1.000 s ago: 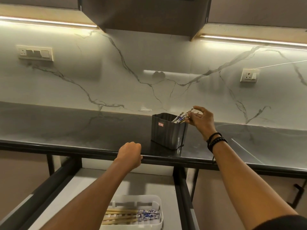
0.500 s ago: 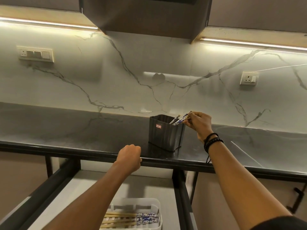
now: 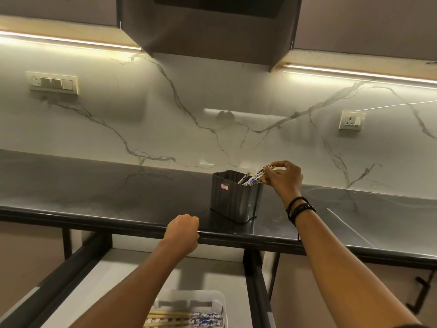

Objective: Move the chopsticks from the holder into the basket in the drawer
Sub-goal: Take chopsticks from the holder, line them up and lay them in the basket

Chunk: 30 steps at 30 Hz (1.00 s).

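Note:
A dark ribbed holder [image 3: 234,197] stands on the black countertop [image 3: 94,185] near its front edge. Blue-and-white patterned chopsticks [image 3: 251,179] lean out of its right side. My right hand [image 3: 283,178] pinches their top ends, just right of the holder's rim. My left hand [image 3: 183,232] is curled in a fist on the counter's front edge, holding nothing that I can see. Below, in the open drawer [image 3: 212,271], a white basket [image 3: 220,301] holds several chopsticks [image 3: 184,319] lying flat; my left forearm covers its left part.
A marble backsplash carries a switch panel [image 3: 53,82] at the left and a socket [image 3: 351,120] at the right. Dark cabinets [image 3: 212,27] hang overhead. The drawer's dark frame rail [image 3: 254,292] runs beside the basket. A black handle [image 3: 423,294] shows at lower right.
My right hand's fingers have closed on the chopstick tops at the holder. The view has tilted up slightly, so the basket sits lower in frame. My left hand stays on the counter edge.

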### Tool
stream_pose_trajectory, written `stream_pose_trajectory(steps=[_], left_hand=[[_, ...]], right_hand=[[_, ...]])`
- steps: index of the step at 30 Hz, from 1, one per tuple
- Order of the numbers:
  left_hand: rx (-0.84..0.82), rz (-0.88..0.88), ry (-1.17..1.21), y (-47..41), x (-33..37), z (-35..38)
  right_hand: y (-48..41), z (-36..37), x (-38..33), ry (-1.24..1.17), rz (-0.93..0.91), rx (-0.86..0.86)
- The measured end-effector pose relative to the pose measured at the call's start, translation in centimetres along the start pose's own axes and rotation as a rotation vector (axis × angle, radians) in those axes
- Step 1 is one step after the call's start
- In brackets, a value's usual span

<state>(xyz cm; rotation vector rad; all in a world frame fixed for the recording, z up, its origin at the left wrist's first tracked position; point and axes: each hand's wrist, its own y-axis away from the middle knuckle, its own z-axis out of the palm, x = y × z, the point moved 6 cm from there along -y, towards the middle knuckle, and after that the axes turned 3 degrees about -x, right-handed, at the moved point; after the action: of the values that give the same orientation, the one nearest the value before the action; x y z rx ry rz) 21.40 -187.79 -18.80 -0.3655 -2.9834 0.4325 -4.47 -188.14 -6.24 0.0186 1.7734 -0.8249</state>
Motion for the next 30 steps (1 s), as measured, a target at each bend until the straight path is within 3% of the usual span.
stream_pose_trajectory(steps=[12,17,19,22,24,27,30], left_hand=[[-0.035,-0.018,0.047,0.7,-0.8,0.7],[-0.212,-0.065,0.104,0.9,-1.1,0.8],[-0.182,-0.096,0.153,1.5,-0.4,0.5],[-0.001,-0.09,0.408,2.4,2.4,-1.0],[0.009,-0.084,0.687,2.6,5.1,-2.4],[-0.201,-0.175,1.256,2.3,9.1,-3.9],[-0.414,-0.145,1.715,1.7,12.3,-5.5]], right_hand=[[0.1,-2.4,-3.9,-0.043,-0.061,-0.038],[0.6,-4.4,-6.0,-0.057,-0.111,-0.045],[1.0,-5.0,-6.8,-0.058,-0.133,-0.047],[2.0,-5.7,-7.5,-0.07,-0.17,-0.052],[3.0,-5.9,-8.0,-0.082,-0.199,-0.052],[4.8,-6.2,-8.5,-0.051,-0.264,-0.04],[7.4,-6.4,-8.8,0.008,-0.347,-0.022]])
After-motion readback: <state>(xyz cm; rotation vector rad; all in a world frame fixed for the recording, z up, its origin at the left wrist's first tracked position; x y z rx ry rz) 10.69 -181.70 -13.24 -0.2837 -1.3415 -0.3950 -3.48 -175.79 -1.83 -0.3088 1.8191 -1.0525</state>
